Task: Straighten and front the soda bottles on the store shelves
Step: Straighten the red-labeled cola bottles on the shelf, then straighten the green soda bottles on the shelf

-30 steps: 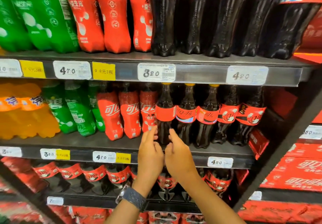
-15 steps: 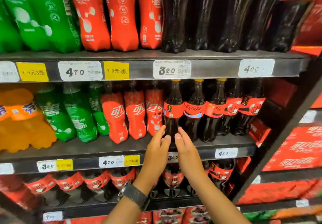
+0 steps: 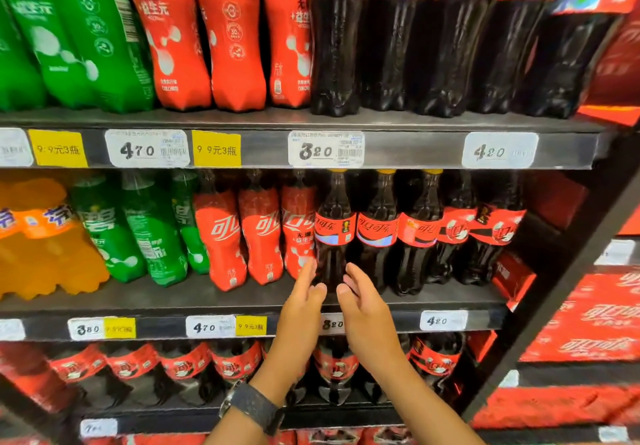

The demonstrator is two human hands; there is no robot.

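Left hand (image 3: 300, 309): fingers straight, holding nothing, set at the left flank of the dark cola-filled plastic bottle with red label and yellow cap (image 3: 333, 230). Contact cannot be confirmed. This bottle stands in the front row of the grey metal middle shelf (image 3: 173, 301), between a red-sleeved plastic bottle (image 3: 297, 230) and a second dark yellow-capped bottle (image 3: 375, 233). Its long axis is vertical, cap up, label facing the aisle. Right hand (image 3: 365, 309): likewise flat and empty, at the right flank. The hands probably flank the bottle to square or rotate it.
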